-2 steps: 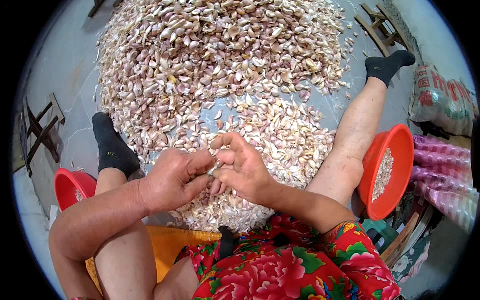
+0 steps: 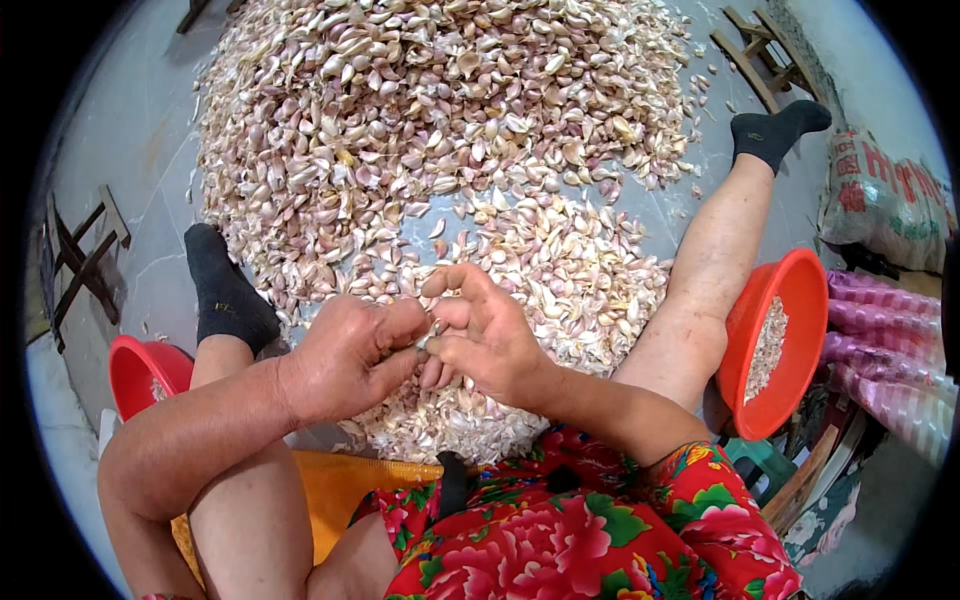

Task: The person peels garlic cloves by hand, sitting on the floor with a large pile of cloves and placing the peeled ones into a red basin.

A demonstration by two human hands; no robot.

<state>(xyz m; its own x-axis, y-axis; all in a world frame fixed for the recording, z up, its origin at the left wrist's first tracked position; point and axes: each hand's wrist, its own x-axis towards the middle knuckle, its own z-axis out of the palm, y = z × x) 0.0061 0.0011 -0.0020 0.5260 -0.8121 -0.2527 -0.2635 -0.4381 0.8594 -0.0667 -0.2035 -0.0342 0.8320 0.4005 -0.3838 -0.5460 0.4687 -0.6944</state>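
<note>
My left hand (image 2: pixel 350 355) and my right hand (image 2: pixel 492 348) meet at the fingertips above a heap of garlic. Between them they pinch a small garlic clove (image 2: pixel 425 341), of which only a pale sliver shows. My left thumb and forefinger press on it from one side. On the other side my right thumb and forefinger close in, with the remaining right fingers loosely curled. Below and beyond the hands lies a smaller heap of unpeeled garlic cloves (image 2: pixel 560 270). Papery white skins (image 2: pixel 450 425) gather nearest my body.
A large garlic pile (image 2: pixel 430 100) spreads across the grey floor between my legs. A red basin (image 2: pixel 805 345) with cloves stands right, another red basin (image 2: pixel 130 375) left. Wooden stools (image 2: pixel 85 255) stand at the sides. A printed woven sack (image 2: pixel 880 200) and pink striped bags (image 2: pixel 885 350) lie far right.
</note>
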